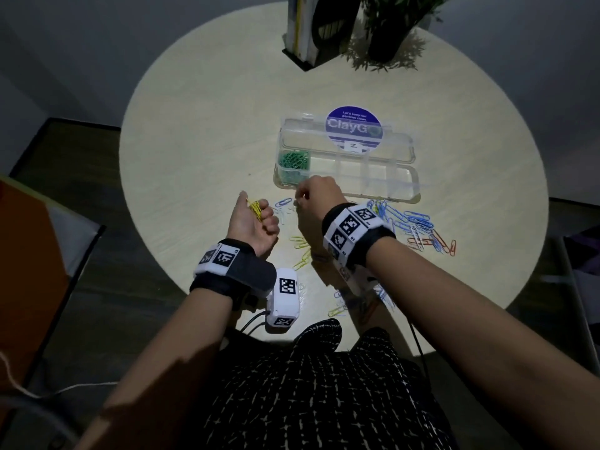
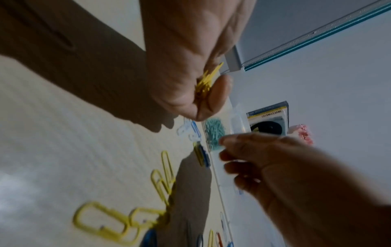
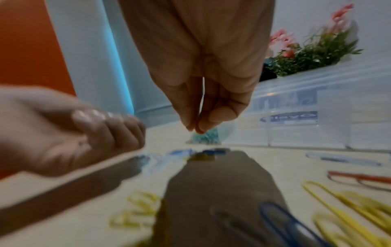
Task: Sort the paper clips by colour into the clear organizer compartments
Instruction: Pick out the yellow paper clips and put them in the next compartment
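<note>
My left hand (image 1: pixel 253 219) is palm up and grips a bunch of yellow paper clips (image 1: pixel 256 209), also seen in the left wrist view (image 2: pixel 206 83). My right hand (image 1: pixel 311 196) hovers just right of it, at the front left corner of the clear organizer (image 1: pixel 412 196). Its thumb and fingertips (image 3: pixel 191 123) are pinched together and no clip shows between them. Green clips (image 1: pixel 293 160) fill the organizer's leftmost compartment; the other compartments look bare. Loose yellow clips (image 1: pixel 302 246), blue clips (image 1: pixel 412 219) and red clips (image 1: pixel 436 241) lie on the round table (image 1: pixel 194 157).
The organizer's lid stands open behind it, over a round purple sticker (image 1: pixel 354 125). A book stand (image 1: pixel 305 27) and a potted plant (image 1: pixel 389 34) are at the far edge. An orange chair (image 1: pixel 26 254) is at my left. More clips lie near the front edge (image 1: pixel 337 308).
</note>
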`<state>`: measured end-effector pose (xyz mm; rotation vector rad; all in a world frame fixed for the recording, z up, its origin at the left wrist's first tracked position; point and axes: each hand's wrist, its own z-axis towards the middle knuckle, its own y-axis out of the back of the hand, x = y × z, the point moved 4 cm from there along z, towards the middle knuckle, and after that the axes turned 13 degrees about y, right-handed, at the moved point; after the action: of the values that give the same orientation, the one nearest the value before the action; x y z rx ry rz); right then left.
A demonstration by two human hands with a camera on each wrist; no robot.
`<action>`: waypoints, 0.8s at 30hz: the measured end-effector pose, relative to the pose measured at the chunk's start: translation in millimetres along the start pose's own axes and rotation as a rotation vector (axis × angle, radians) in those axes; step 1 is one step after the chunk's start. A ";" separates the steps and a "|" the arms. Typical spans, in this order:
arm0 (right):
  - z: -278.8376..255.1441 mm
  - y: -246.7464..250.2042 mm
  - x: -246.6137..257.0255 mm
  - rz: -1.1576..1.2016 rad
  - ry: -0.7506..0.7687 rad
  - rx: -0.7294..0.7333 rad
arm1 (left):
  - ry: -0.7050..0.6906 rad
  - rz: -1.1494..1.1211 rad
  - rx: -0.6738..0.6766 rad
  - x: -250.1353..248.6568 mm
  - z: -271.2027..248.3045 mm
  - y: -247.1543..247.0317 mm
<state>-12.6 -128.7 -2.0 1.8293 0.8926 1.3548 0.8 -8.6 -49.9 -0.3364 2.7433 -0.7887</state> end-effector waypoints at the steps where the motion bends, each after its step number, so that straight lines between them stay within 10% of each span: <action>1: -0.2 -5.8 -0.9 -0.040 0.015 0.039 | -0.012 -0.001 -0.004 -3.3 -1.5 2.9; 24: -46.1 -33.7 -1.8 -0.197 0.137 0.212 | -0.041 -0.029 -0.089 14.5 -10.3 21.8</action>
<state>-61.9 -106.7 -20.8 1.7628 1.2966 1.3134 -19.3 10.1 -56.1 -0.4065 2.7464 -0.6600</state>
